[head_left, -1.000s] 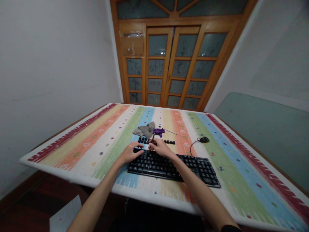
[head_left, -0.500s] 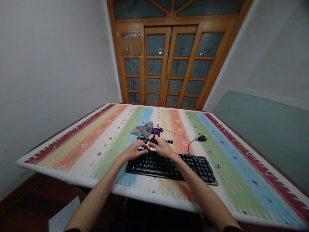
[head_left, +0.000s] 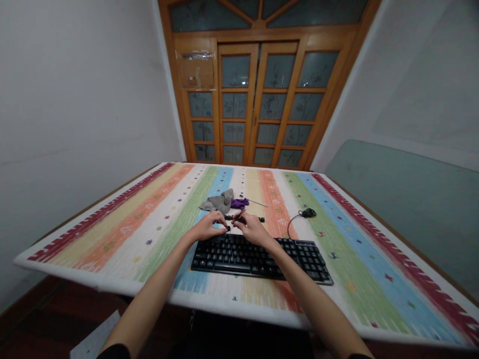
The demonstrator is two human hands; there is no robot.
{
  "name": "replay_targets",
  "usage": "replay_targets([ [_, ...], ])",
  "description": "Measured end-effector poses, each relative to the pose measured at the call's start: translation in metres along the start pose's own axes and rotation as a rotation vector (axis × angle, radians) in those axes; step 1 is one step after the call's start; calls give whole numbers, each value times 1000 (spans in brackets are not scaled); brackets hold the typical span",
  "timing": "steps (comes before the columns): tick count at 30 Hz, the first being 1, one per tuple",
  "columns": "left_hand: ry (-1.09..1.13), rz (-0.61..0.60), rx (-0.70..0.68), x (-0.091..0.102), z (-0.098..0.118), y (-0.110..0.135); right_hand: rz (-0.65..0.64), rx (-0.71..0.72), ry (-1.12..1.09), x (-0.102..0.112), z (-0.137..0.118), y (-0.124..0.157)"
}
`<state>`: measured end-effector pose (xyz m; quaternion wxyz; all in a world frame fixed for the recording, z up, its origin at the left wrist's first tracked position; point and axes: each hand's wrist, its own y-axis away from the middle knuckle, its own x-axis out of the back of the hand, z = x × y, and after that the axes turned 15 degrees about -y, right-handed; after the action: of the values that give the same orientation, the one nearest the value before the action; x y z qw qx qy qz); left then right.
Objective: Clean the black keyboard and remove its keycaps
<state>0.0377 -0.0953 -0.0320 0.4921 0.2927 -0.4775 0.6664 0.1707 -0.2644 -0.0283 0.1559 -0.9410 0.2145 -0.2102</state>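
A black keyboard (head_left: 239,255) lies across the striped tablecloth in front of me. Past its back edge, my left hand (head_left: 210,226) pinches a small black keycap (head_left: 228,228) between thumb and fingertips. Close beside it, my right hand (head_left: 251,228) is closed on a thin dark tool (head_left: 239,216), whose exact kind is too small to make out. More loose black keycaps (head_left: 262,219) sit in a row behind the hands, partly hidden by them.
Behind the keycaps lie a grey cloth (head_left: 219,201) and a purple cloth (head_left: 239,203), with a thin rod (head_left: 258,203) to their right. The keyboard's coiled cable (head_left: 307,213) rests at the right. A pale green board (head_left: 404,199) stands beyond the table's right side.
Both hands have lifted slightly off the keyboard's back edge, and a keycap now shows at my left fingertips. The tool in my right hand has tilted lower. The view has shifted a little.
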Motion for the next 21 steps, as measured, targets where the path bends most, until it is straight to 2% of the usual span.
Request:
replay_targets([
  [5, 50, 70, 22, -7, -6, -7, 69, -30, 39, 5, 6, 3],
  [9, -105, 110, 7, -13, -15, -13, 76, -63, 72, 8, 5, 7],
  [14, -343, 54, -17, -20, -24, -21, 63, -59, 66, 9, 2, 10],
  [21, -457, 16, -16, -29, -32, -26, 20, -76, -28, 3, 0, 16],
])
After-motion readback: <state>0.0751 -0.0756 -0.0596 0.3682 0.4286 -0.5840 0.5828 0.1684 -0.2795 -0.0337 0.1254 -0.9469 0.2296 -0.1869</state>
